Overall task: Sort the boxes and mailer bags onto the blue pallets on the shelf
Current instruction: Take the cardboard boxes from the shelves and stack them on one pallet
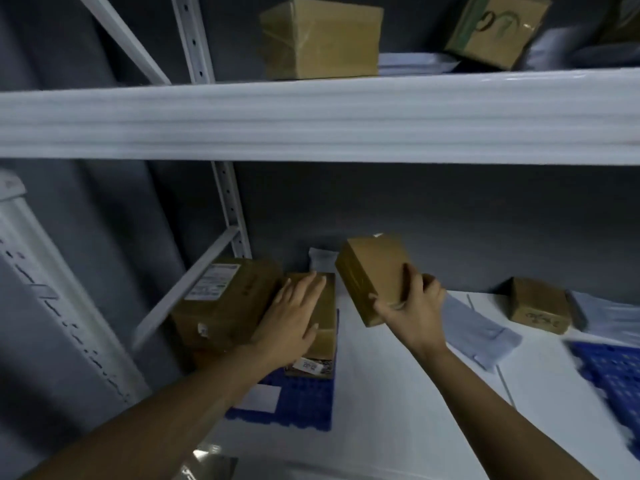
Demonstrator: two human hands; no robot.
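My right hand (414, 306) grips a small brown cardboard box (375, 271) by its lower end and holds it tilted in the air above the white lower shelf. My left hand (294, 313) lies flat with straight fingers on top of a brown box (327, 327) that stands on the left blue pallet (301, 403). A larger labelled brown box (221, 299) stands right beside it on the left. A second blue pallet (609, 372) shows at the right edge. A grey mailer bag (478, 327) lies on the shelf between the pallets.
Another small brown box (538, 304) sits at the back right beside pale mailer bags (609, 315). The white upper shelf beam (318, 116) crosses overhead, carrying two brown boxes (320, 39) and white mailers. A white upright post (230, 209) and diagonal brace stand left.
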